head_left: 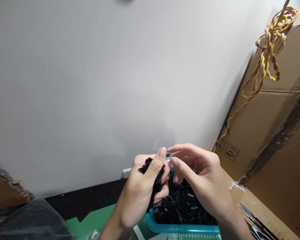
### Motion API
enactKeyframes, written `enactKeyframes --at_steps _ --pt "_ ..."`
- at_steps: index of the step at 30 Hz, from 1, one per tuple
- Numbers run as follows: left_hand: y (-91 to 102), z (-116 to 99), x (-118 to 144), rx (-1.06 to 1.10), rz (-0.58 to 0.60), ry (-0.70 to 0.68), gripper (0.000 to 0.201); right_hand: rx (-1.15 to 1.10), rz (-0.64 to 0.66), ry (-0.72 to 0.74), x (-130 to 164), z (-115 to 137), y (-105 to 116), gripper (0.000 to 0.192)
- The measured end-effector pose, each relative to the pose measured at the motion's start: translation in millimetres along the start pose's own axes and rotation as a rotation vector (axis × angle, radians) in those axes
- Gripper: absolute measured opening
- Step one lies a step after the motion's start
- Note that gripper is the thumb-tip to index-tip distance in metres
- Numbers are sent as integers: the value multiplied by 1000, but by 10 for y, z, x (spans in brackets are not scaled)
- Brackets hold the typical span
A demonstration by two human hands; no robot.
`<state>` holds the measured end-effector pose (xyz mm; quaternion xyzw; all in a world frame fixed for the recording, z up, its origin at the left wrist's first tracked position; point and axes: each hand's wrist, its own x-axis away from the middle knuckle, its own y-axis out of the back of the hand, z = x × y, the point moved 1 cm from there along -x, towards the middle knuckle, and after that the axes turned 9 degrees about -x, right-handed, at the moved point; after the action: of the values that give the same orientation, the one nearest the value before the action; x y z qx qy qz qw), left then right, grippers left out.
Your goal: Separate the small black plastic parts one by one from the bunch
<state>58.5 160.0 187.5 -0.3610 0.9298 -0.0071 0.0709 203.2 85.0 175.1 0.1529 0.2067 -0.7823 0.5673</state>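
My left hand (142, 181) is closed around a bunch of small black plastic pieces (147, 164), which stick out between the thumb and the curled fingers. At its thumb tip a thin black piece (168, 155) shows, partly hidden by the fingertips. Close beside it is my right hand (206, 175), its thumb and index fingertip apart, with nothing visible held between them. Below both hands stands a blue plastic bin (185, 229) filled with many loose black pieces (182, 208).
A tall cardboard box (272, 126) leans at the right, with a yellow-brown twisted wire (268, 50) hanging over it. Tweezers (256, 218) lie at lower right. A green mat (95, 220), clear plastic bag (35, 221) and torn cardboard (5, 193) are at left. A grey wall (102, 83) rises behind.
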Motion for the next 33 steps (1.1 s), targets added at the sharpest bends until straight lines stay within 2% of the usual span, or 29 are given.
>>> enactKeyframes --at_steps 9,18,27,33 --pt "-61 3 18 135 56 31 59 -152 -22 27 23 -12 -74 9" --pt "-38 -16 16 149 -33 66 59 -217 14 -19 31 -8 -76 12" --pt "1 -50 42 99 -72 21 55 -228 80 -56 26 -22 -40 10" --pt "-2 -63 30 98 -69 37 57 -213 84 -52 23 -16 -26 7"
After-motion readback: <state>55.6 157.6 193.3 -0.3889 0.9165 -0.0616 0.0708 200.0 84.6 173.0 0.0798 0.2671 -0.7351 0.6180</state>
